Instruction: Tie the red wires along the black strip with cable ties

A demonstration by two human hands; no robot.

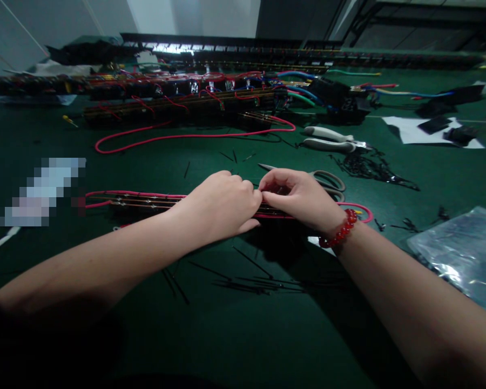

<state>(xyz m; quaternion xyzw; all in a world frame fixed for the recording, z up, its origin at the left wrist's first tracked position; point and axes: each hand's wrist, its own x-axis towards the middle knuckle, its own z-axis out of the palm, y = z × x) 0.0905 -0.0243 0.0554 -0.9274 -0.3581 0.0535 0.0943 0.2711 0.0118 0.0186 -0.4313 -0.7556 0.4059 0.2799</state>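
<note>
A long dark assembly (146, 204) with thin copper-coloured bars lies across the green table, and a red cable (366, 210) runs along it. My left hand (227, 205) is closed over its middle, fingers curled in a pinch. Just beside it, almost touching, my right hand (299, 194) pinches thumb and forefinger together; a red bead bracelet is on that wrist. Whatever lies between the fingertips is too small or hidden to make out. Scissors (332, 182) rest partly behind my right hand. Several loose black cable ties (259, 283) lie in front of the assembly.
Grey-handled cutting pliers (328, 141) lie beyond, near black offcuts (364, 166). Larger wired assemblies (178, 89) span the back. A clear plastic bag (465, 254) is at right, white paper (409, 132) farther back. At left is a blurred-out object (44, 192) with a white cord.
</note>
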